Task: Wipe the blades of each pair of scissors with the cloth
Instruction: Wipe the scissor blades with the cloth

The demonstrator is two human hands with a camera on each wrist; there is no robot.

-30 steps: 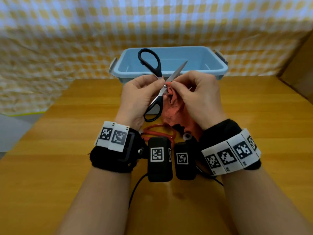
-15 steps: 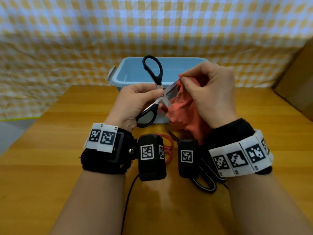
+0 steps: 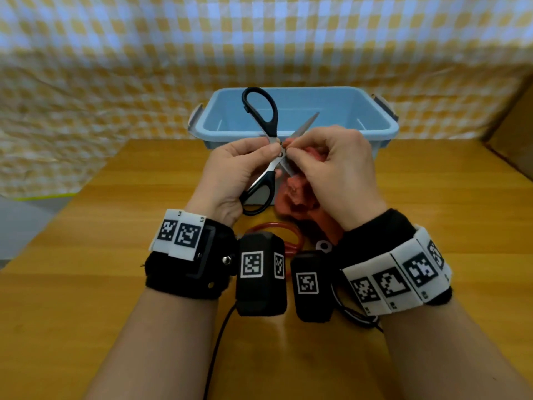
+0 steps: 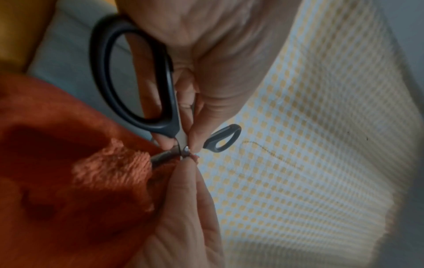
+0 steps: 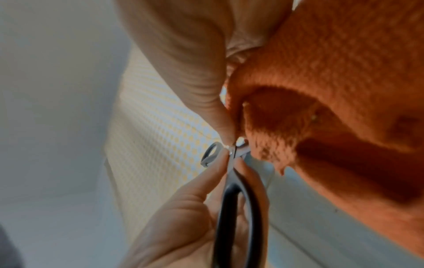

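Note:
My left hand (image 3: 245, 166) pinches the black-handled scissors (image 3: 264, 119) at the pivot, blades spread apart, one handle loop up over the tub and one down by my palm. My right hand (image 3: 326, 166) pinches the orange-red cloth (image 3: 297, 194) round one blade right next to the pivot; the other blade tip (image 3: 311, 119) sticks out bare above my fingers. In the left wrist view the scissors (image 4: 135, 87) and cloth (image 4: 69, 163) meet at the pivot. The right wrist view shows the cloth (image 5: 332, 90) bunched in my right hand and the scissors (image 5: 236, 195).
A light blue plastic tub (image 3: 294, 116) stands behind my hands at the back of the wooden table (image 3: 101, 255). Red-handled scissors (image 3: 279, 232) and a white-handled pair (image 3: 324, 245) lie on the table under my wrists. A checked cloth hangs behind.
My right hand has slid the cloth back down the blade from near the tip to the pivot. The left hand keeps the scissors held in the same place.

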